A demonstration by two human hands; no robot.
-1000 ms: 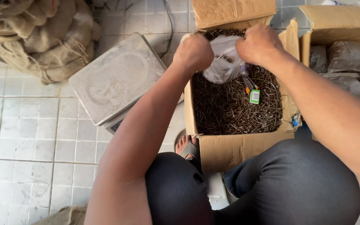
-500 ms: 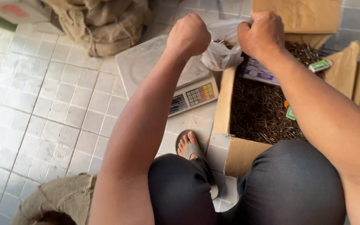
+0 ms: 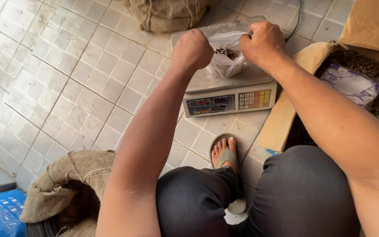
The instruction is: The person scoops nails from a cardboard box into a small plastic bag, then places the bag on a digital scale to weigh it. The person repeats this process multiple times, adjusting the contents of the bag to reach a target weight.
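Clear plastic bag (image 3: 225,61), grey scale (image 3: 229,87), brown cardboard box (image 3: 286,109), pale tiled floor (image 3: 66,87)

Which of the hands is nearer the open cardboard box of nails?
Right. The right hand grips the plastic bag on the scale, on the side toward the cardboard box; the left hand grips the bag's far side.

Hardware shop floor: weighing scale (image 3: 229,94), nail carton (image 3: 286,118), burlap sacks (image 3: 66,184).

- A pale tiled floor (image 3: 66,87) carries everything.
- A digital scale (image 3: 229,98) stands on it, with a plastic bag (image 3: 224,63) on its pan.
- A cardboard box (image 3: 286,114) sits just beside the scale.
- Burlap sacks lie at the top (image 3: 167,13) and bottom left (image 3: 66,184).
- A sandalled foot (image 3: 224,153) rests near the scale.
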